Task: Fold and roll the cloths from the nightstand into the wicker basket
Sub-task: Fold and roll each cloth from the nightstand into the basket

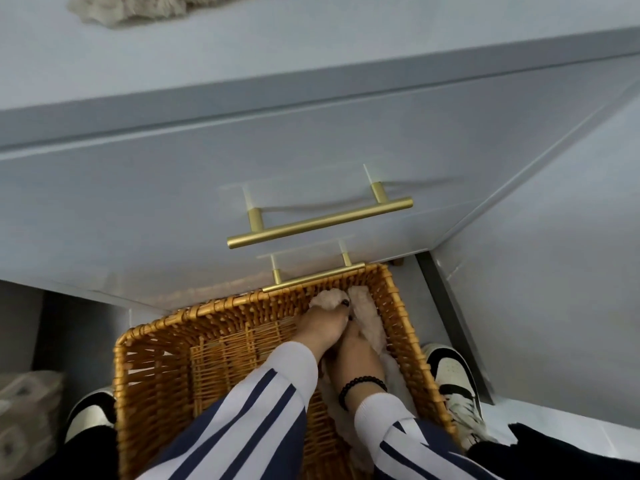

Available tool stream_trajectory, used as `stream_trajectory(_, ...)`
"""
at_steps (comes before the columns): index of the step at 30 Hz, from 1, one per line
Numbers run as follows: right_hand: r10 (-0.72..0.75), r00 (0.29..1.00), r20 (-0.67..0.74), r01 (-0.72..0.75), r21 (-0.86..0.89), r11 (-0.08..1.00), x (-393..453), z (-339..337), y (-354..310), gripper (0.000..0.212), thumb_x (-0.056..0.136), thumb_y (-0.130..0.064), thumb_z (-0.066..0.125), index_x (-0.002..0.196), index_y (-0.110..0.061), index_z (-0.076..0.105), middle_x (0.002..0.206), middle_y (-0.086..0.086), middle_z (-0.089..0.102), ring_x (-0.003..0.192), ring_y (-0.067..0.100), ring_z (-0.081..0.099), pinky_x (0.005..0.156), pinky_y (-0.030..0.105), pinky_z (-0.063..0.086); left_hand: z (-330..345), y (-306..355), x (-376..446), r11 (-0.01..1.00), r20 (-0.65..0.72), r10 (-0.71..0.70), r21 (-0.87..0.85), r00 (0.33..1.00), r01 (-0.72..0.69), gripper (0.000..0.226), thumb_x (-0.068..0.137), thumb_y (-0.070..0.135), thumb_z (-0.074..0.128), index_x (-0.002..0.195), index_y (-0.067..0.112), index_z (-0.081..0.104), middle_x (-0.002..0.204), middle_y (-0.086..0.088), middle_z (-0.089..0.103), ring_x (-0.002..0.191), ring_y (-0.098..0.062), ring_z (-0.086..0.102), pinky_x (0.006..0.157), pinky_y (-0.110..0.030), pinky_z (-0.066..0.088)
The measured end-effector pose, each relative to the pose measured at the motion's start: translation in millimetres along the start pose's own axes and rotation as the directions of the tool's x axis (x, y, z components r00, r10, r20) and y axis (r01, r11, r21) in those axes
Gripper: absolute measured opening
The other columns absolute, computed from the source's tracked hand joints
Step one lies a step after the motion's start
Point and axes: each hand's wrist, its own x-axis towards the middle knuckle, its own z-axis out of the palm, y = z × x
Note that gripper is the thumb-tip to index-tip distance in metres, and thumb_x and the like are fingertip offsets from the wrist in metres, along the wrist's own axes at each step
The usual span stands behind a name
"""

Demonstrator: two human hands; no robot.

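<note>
A wicker basket stands on the floor in front of the nightstand. Fluffy cream cloths lie rolled along its right inner wall. Both my hands reach down into the basket's far right corner. My left hand grips the far end of a cream roll, fingers curled over it. My right hand, with a black bead bracelet at the wrist, lies on the cloth beside it; its fingers are hidden under the left hand. Another fluffy beige cloth lies on the nightstand top at the upper left.
Two gold bar handles stick out from the nightstand's drawer fronts just above the basket's far rim. My shoes flank the basket left and right. A bundle of rolls sits on the floor at the far left.
</note>
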Motion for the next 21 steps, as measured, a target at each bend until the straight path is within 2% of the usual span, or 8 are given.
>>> stream_trajectory(4, -0.075, 0.991, -0.112, 0.080, 0.043, 0.996, -11.2, 7.6, 10.3, 0.078, 0.090, -0.031, 0.053, 0.147, -0.023, 0.001, 0.141, 0.007, 0.046, 0.119, 0.023, 0.054, 0.089, 0.035, 0.051, 1.3, 8.0, 11.5, 0.989, -0.003, 0.070, -0.130, 0.998, -0.069, 0.029, 0.094, 0.025, 0.044, 0.113, 0.022, 0.066, 0.107, -0.006, 0.070, 0.098, -0.025, 0.065, 0.090, -0.035, 0.052)
stream_trajectory(7, -0.174, 0.974, -0.146, 0.175, -0.003, 0.984, -16.9, 9.0, 19.8, 0.082, 0.090, -0.026, 0.056, 0.150, -0.022, 0.000, 0.148, 0.003, 0.034, 0.122, 0.023, 0.050, 0.087, 0.032, 0.050, 2.1, 10.4, 11.1, 0.974, -0.001, 0.036, -0.223, 0.999, -0.036, 0.032, 0.096, 0.026, 0.045, 0.123, 0.021, 0.062, 0.123, -0.006, 0.064, 0.111, -0.025, 0.060, 0.098, -0.038, 0.049)
stream_trajectory(10, -0.268, 0.927, -0.264, 0.231, -0.162, 0.959, -23.4, 3.5, 24.6, 0.079, 0.073, -0.019, 0.073, 0.141, -0.016, 0.032, 0.134, 0.009, 0.045, 0.108, 0.027, 0.055, 0.075, 0.033, 0.052, 3.8, 12.8, 10.8, 0.979, -0.013, 0.003, -0.206, 1.000, -0.006, 0.041, 0.100, 0.029, 0.039, 0.140, 0.019, 0.047, 0.143, -0.005, 0.048, 0.128, -0.025, 0.048, 0.105, -0.032, 0.041)
stream_trajectory(13, -0.530, 0.771, -0.354, 0.384, -0.405, 0.829, -26.3, 18.0, 27.9, 0.049, 0.056, -0.019, 0.080, 0.101, -0.017, 0.061, 0.099, 0.008, 0.061, 0.086, 0.025, 0.049, 0.064, 0.035, 0.052, 4.9, 11.6, 14.1, 0.996, -0.049, -0.020, -0.087, 0.999, 0.015, 0.040, 0.101, 0.036, 0.036, 0.135, 0.022, 0.051, 0.140, -0.007, 0.051, 0.125, -0.027, 0.051, 0.101, -0.029, 0.042)
stream_trajectory(15, -0.753, 0.640, -0.154, 0.578, -0.549, 0.604, -28.8, 24.5, 30.7, 0.015, 0.070, -0.023, 0.066, 0.085, -0.022, 0.070, 0.087, 0.001, 0.063, 0.081, 0.022, 0.055, 0.069, 0.032, 0.053, 2.9, 11.2, 18.9, 0.986, 0.014, -0.031, -0.161, 0.999, 0.033, 0.036, 0.098, 0.039, 0.041, 0.128, 0.026, 0.056, 0.134, -0.005, 0.056, 0.121, -0.027, 0.053, 0.101, -0.032, 0.044)
stream_trajectory(17, -0.818, 0.543, 0.193, 0.696, -0.647, 0.310, -31.9, 20.5, 32.9, 0.008, 0.071, -0.028, 0.067, 0.077, -0.027, 0.072, 0.082, -0.005, 0.066, 0.082, 0.017, 0.060, 0.079, 0.029, 0.050, -2.5, 13.1, 21.1, 0.956, 0.111, -0.089, -0.268, 0.990, 0.116, 0.023, 0.097, 0.036, 0.048, 0.116, 0.027, 0.057, 0.121, -0.003, 0.057, 0.117, -0.027, 0.053, 0.099, -0.035, 0.045)
stream_trajectory(19, -0.626, 0.581, 0.521, 0.724, -0.681, 0.105, -35.8, 9.7, 28.9, 0.017, 0.084, -0.026, 0.062, 0.099, -0.021, 0.071, 0.106, 0.003, 0.066, 0.104, 0.024, 0.055, 0.098, 0.036, 0.040, -10.8, 14.7, 23.1, 0.928, 0.209, -0.156, -0.302, 0.965, 0.216, 0.025, 0.095, 0.034, 0.054, 0.119, 0.025, 0.054, 0.121, -0.005, 0.053, 0.115, -0.028, 0.052, 0.100, -0.039, 0.046)
stream_trajectory(21, -0.503, 0.563, 0.656, 0.730, -0.680, -0.071, -31.8, 8.2, 31.9, 0.031, 0.097, -0.026, 0.047, 0.123, -0.015, 0.061, 0.132, 0.010, 0.053, 0.123, 0.031, 0.041, 0.109, 0.043, 0.026, -16.8, 16.3, 25.6, 0.909, 0.294, -0.181, -0.315, 0.939, 0.274, 0.044, 0.089, 0.036, 0.062, 0.128, 0.017, 0.052, 0.132, -0.007, 0.051, 0.117, -0.028, 0.052, 0.103, -0.043, 0.045)
